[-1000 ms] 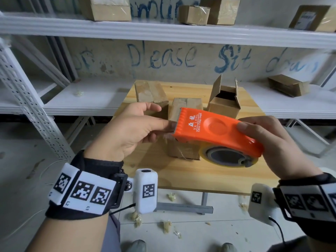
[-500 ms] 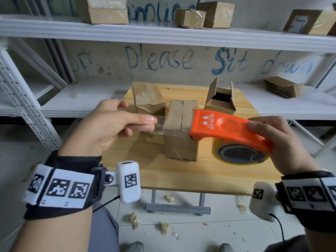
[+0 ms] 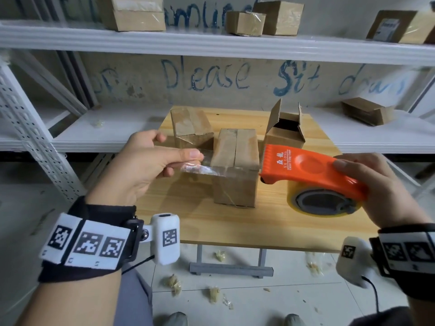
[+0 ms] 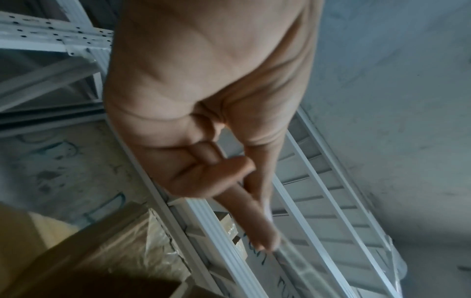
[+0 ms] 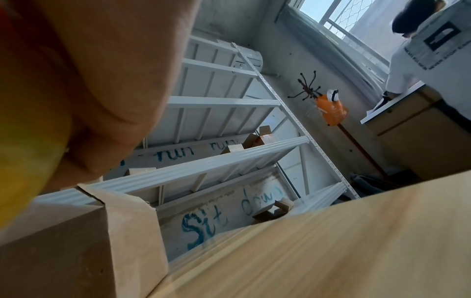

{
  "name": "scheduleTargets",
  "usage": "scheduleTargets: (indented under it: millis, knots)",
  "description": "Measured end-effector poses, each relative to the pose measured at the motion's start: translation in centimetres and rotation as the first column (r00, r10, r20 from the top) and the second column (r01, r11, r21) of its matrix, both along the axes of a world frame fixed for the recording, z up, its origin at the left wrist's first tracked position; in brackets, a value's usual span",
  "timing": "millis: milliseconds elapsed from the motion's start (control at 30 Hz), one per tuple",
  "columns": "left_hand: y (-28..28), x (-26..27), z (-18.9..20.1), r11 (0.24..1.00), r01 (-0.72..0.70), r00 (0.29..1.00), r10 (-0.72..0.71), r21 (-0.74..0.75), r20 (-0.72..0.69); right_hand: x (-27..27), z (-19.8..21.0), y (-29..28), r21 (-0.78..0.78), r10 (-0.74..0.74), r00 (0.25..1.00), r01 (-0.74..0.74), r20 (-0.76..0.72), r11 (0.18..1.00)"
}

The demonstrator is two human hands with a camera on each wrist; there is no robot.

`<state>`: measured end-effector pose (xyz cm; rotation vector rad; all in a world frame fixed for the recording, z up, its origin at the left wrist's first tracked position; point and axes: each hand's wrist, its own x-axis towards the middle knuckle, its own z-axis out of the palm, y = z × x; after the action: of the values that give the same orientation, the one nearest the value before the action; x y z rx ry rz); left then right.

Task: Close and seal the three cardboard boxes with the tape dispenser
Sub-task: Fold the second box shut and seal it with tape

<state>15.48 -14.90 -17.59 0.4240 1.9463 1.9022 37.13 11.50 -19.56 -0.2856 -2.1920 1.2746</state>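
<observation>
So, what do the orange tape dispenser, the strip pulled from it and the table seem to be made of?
Orange tape dispenser: looks like moulded plastic, smooth with a slight sheen. Pulled strip: clear glossy film, since the box shows through. Table: pale wood, judging by the grain lines, possibly laminate.

Orange tape dispenser (image 3: 308, 169) in my right hand (image 3: 381, 187), clear tape strip (image 3: 202, 169) stretched to my left hand (image 3: 141, 165). Middle box (image 3: 235, 168) flaps shut, left box (image 3: 190, 128) taped, right box (image 3: 286, 129) open.
</observation>
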Motion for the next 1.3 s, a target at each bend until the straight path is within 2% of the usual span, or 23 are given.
scheduleTargets:
  millis: [100,167,333,533,633,833,967,1133,1233,1300]
  knots:
    - [-1.6,-0.9,0.0,0.993,-0.114,0.993,0.114,-0.006,-0.015,0.3,0.0,0.4,0.019,-0.082,0.997,0.082,0.000,0.996]
    - [-2.1,-1.3,-0.5,0.993,-0.119,0.993,0.119,-0.017,-0.009,0.5,0.1,0.2,-0.008,-0.128,0.991,0.128,-0.047,0.992]
    - [-1.5,-1.7,-1.6,0.995,-0.096,0.994,0.094,0.027,0.058,0.4,-0.1,-0.7,0.013,-0.111,0.992,0.112,-0.064,0.994]
    - [-1.5,-1.8,-1.6,0.991,-0.064,0.994,0.053,0.120,0.097,0.4,0.2,-0.7,-0.097,-0.158,0.986,0.153,-0.049,0.983]
    - [-1.1,-1.9,-1.8,0.987,-0.094,0.992,0.082,0.132,0.094,0.5,-0.4,0.2,-0.203,-0.246,0.968,0.230,-0.057,0.952]
    - [0.2,-1.8,-3.3,0.994,-0.107,0.992,0.104,0.036,0.076,0.5,-0.5,0.9,-0.149,-0.301,0.954,0.295,-0.018,0.944]
    - [0.7,-1.9,-4.1,0.992,-0.121,0.989,0.122,-0.020,0.079,0.5,-0.5,0.4,-0.189,-0.260,0.966,0.258,0.014,0.948]
    - [1.8,-1.3,-5.0,0.988,-0.100,0.989,0.112,-0.118,0.101,0.3,-1.6,1.6,-0.155,-0.236,0.964,0.253,0.121,0.955]
    - [2.5,-0.8,-5.2,0.986,-0.058,0.989,0.078,-0.156,0.129,0.0,-1.1,0.6,-0.184,-0.222,0.968,0.240,0.115,0.953]
    - [2.9,-0.5,-5.2,0.982,-0.020,0.988,0.047,-0.185,0.145,0.0,-1.1,0.1,-0.097,-0.192,0.974,0.204,0.118,0.974]
